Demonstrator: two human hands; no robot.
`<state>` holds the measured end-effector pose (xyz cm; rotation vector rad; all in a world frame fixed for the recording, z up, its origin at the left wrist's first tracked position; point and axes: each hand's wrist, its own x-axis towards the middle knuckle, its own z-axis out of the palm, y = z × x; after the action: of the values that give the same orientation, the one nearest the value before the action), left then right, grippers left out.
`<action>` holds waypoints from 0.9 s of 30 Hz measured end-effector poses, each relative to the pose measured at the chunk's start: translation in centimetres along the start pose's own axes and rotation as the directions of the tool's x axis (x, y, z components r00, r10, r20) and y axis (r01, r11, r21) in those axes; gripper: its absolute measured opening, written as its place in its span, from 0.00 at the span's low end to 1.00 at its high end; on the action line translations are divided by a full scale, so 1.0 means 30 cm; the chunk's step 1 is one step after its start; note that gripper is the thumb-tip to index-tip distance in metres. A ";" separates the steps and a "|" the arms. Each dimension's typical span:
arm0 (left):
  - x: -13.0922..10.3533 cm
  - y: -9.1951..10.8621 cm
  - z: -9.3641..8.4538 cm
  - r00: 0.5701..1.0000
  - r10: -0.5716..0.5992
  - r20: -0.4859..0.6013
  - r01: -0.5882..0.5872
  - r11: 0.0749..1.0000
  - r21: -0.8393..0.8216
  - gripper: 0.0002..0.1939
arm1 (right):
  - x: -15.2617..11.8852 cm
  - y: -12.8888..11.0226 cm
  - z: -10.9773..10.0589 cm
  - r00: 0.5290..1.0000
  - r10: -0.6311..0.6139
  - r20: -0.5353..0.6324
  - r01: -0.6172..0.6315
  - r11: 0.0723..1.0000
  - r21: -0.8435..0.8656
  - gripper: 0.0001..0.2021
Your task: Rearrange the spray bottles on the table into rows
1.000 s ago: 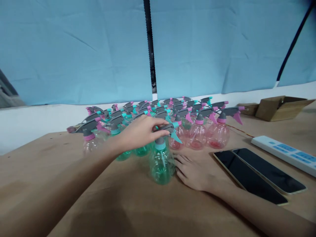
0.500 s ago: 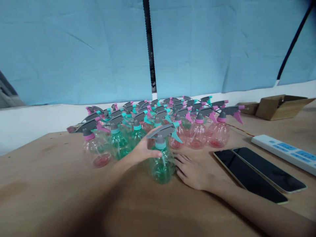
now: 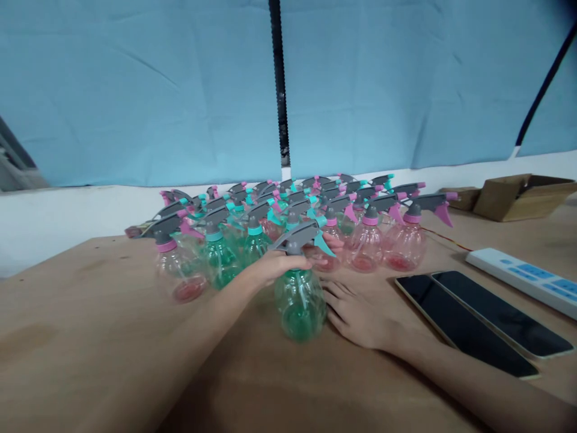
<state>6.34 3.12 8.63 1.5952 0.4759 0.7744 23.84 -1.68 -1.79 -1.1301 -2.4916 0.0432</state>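
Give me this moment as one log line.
left hand: around neck of green bottle, grip unclear | right hand: on table beside it | behind: spray bottles | right side: phones, power strip, cardboard box

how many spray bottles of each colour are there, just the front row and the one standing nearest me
Transparent pink round plastic spray bottles, front row: 4
Transparent green round plastic spray bottles, front row: 3, one mostly hidden
Nearest green bottle: 1
Total: 8
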 end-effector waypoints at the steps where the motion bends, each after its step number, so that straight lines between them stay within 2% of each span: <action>1: -0.005 0.003 0.007 0.999 0.036 -0.019 -0.036 0.999 -0.025 0.16 | -0.001 0.000 0.001 1.000 -0.001 -0.003 0.001 1.000 0.002 0.18; 3: -0.011 0.011 0.016 0.995 0.077 -0.061 -0.081 0.995 -0.063 0.15 | -0.002 0.001 0.003 1.000 -0.003 -0.016 0.003 1.000 0.002 0.19; 7: -0.014 0.018 0.015 0.984 0.077 -0.162 -0.087 0.995 -0.056 0.18 | -0.004 0.002 0.007 1.000 -0.003 -0.018 0.003 1.000 0.003 0.19; 13: -0.008 0.005 0.008 0.982 0.100 -0.162 -0.109 0.993 -0.045 0.18 | -0.004 0.001 0.004 1.000 -0.003 -0.010 0.003 1.000 -0.005 0.19; 19: -0.002 -0.006 0.019 0.949 0.080 -0.304 -0.083 0.997 0.004 0.11 | -0.005 0.011 0.011 1.000 -0.006 -0.011 0.006 1.000 -0.009 0.19; 24: 0.005 0.001 0.019 0.980 0.104 -0.171 -0.110 0.994 -0.026 0.17 | -0.005 0.012 0.010 1.000 -0.011 -0.010 0.011 1.000 -0.010 0.18; 27: 0.010 0.000 0.010 0.981 0.128 -0.146 -0.134 0.991 -0.028 0.19 | -0.005 0.011 0.008 1.000 -0.012 -0.004 0.012 1.000 -0.022 0.19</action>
<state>6.76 3.12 8.69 1.5529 0.4602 0.9985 24.07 -1.54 -2.12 -1.1227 -2.5013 0.0107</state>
